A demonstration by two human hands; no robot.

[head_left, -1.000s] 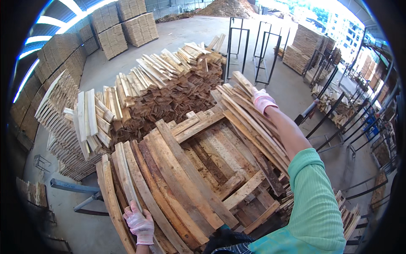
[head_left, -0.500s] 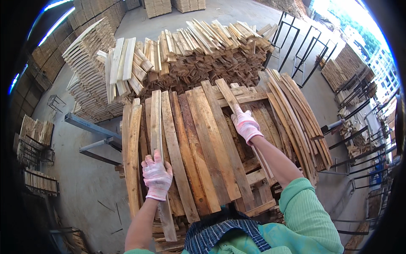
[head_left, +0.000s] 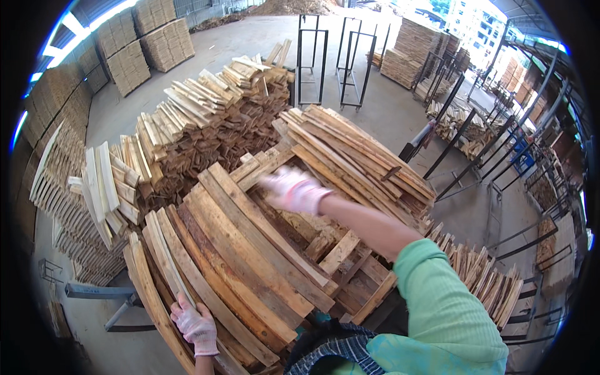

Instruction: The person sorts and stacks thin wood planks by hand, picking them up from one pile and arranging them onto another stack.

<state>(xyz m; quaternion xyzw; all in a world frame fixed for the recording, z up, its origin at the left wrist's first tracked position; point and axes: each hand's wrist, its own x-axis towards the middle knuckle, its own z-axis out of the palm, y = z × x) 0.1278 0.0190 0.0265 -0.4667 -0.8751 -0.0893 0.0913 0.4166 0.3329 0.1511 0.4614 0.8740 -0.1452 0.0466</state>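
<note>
In a pink-and-white glove, my left hand (head_left: 196, 326) is closed around the near part of a narrow wooden plank (head_left: 164, 251) on the left of the stack. Beside it lie several long planks side by side, among them a reddish-brown plank (head_left: 215, 265) and a wider light plank (head_left: 240, 250). My right hand (head_left: 295, 190), gloved alike, is stretched over the far end of a gap in this layer. Motion smears its fingers, so whether it holds anything is hidden. A short crosspiece (head_left: 339, 252) and lower boards show inside the gap.
More boards (head_left: 369, 165) are piled along the stack's right side. Beyond it stands a large heap of short wood pieces (head_left: 206, 134). Black metal frames (head_left: 312, 59) stand farther off, and a blue-grey steel beam (head_left: 100, 292) juts out at left. Board stacks (head_left: 167, 45) line the back.
The view has swung to the right. My right hand has left the narrow board it was on and is moving fast; that board no longer shows there. My left hand stays on its plank.
</note>
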